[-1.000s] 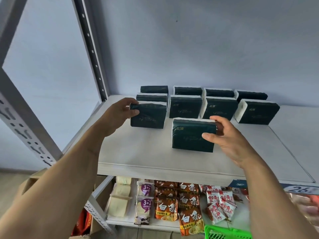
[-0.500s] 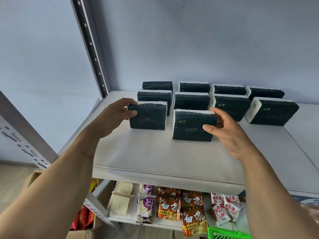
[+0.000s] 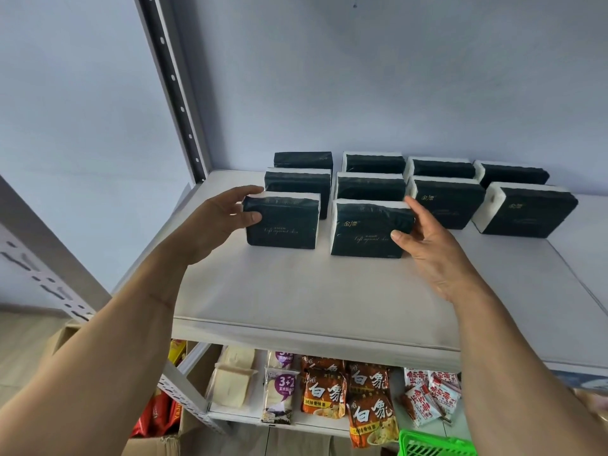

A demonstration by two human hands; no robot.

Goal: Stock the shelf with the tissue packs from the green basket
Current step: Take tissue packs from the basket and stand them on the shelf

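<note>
The left hand grips the left pack by its left end, thumb on the front face. Just right of it on the shelf, the right pack stands with its right end pinched by the right hand. Other packs stand in rows just behind both.

Left grip, right grip: curled, outstretched.

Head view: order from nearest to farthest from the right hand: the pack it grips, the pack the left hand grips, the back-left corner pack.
1. Right-hand pack, gripped by the right hand, front middle.
2. Left-hand pack, front left.
3. Back-left corner pack, rear row.
</note>
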